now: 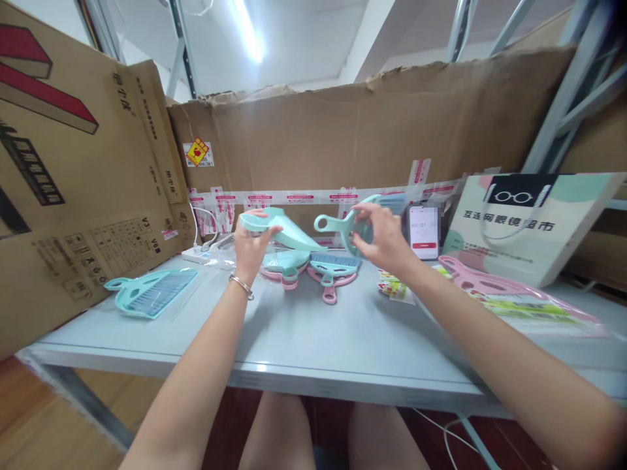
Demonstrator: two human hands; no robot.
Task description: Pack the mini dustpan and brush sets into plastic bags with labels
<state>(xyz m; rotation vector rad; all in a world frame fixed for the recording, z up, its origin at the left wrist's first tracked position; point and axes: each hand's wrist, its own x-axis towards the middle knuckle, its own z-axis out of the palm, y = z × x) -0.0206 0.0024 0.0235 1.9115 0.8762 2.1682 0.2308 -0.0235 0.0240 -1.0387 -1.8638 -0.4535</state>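
My left hand (251,247) is closed on a mint-green mini dustpan (281,230), held above the grey table (313,339). My right hand (381,236) grips a mint-green hand brush (343,225) by its looped handle, just right of the dustpan and apart from it. Below both hands lies a small pile of pink and teal brush-and-dustpan pieces (323,267). A silver bracelet sits on my left wrist.
A teal brush set in a clear bag (151,292) lies at the left. A phone (424,232) stands at the back, a paper bag (529,222) leans at the right, and bagged pink sets (509,297) lie before it. Cardboard walls surround the table; a power strip (203,251) sits back left.
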